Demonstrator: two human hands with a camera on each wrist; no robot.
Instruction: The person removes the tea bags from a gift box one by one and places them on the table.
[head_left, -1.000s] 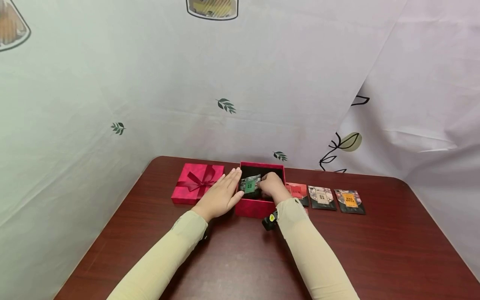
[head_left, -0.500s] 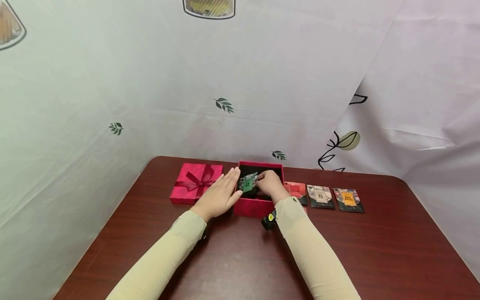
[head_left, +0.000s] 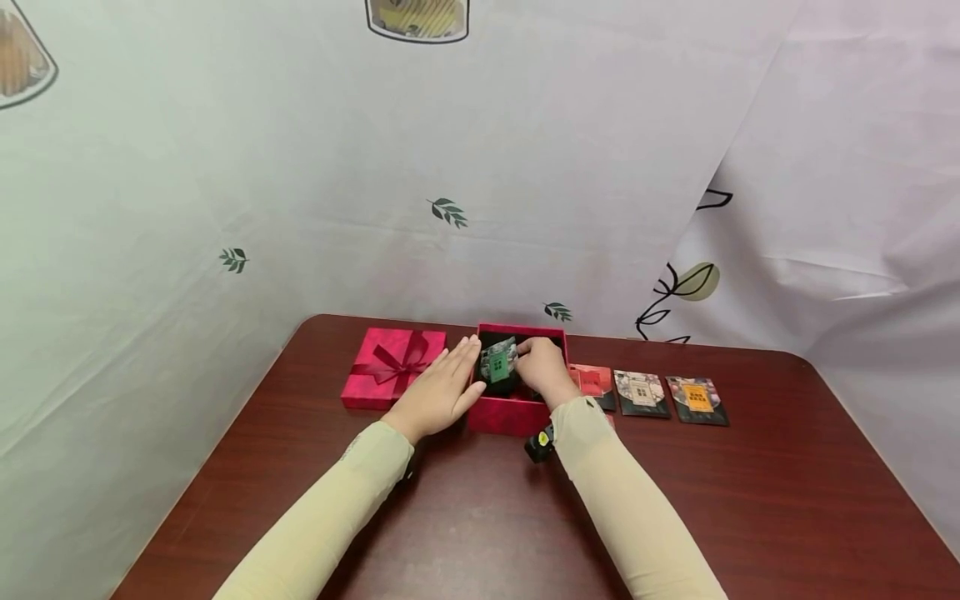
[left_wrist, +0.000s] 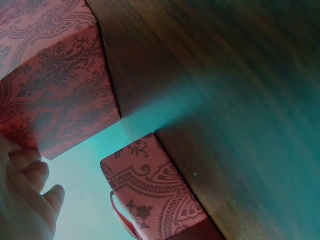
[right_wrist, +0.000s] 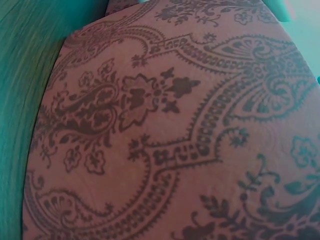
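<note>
A red patterned gift box [head_left: 508, 417] stands uncovered near the back of the table, its inside dark. My left hand [head_left: 438, 390] lies along the box's left side with fingers straight, and the left wrist view shows its fingertips touching the patterned wall [left_wrist: 60, 95]. Inside the box opening, my right hand [head_left: 543, 367] pinches the right edge of a dark sachet [head_left: 498, 364] with a green label. The sachet is tilted, its label facing me. The right wrist view is filled by the box's front wall [right_wrist: 150, 125]; my right fingers are hidden there.
Left of the box lies its red lid [head_left: 382, 387] with a ribbon bow. To the right, sachets with red [head_left: 594, 382], white [head_left: 642, 394] and orange [head_left: 698, 400] labels lie in a row on the brown table [head_left: 480, 517]. A patterned cloth [head_left: 337, 167] hangs behind.
The green-labelled sachet has risen slightly and stands more upright, with my right hand still on its edge. My left hand has stayed against the box.
</note>
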